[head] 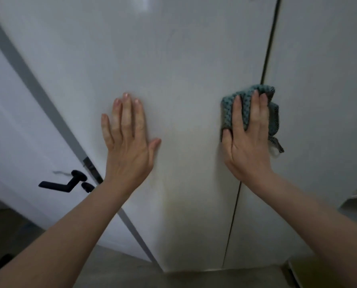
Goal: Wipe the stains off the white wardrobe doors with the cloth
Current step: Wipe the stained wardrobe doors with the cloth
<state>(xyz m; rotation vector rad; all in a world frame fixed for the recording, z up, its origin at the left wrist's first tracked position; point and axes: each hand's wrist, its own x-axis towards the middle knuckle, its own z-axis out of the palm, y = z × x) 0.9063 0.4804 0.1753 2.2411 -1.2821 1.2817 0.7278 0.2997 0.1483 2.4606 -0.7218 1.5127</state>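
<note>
Pressing the soft teal cloth [248,110] flat under our right hand [247,142], straight fingers spread, beside the door seam [267,57]; our left hand [127,140] rests released on the wardrobe door [173,69]. Light, bunchable; palm its middle.

No readable text, labels, brands, numbers or signs anywhere: wardrobe doors [183,69] plain white, cloth [246,104] unmarked, nothing printed in view.

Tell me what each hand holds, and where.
Right hand presses the cloth flat against the door, fingers across its middle. Left hand holds nothing.
</note>
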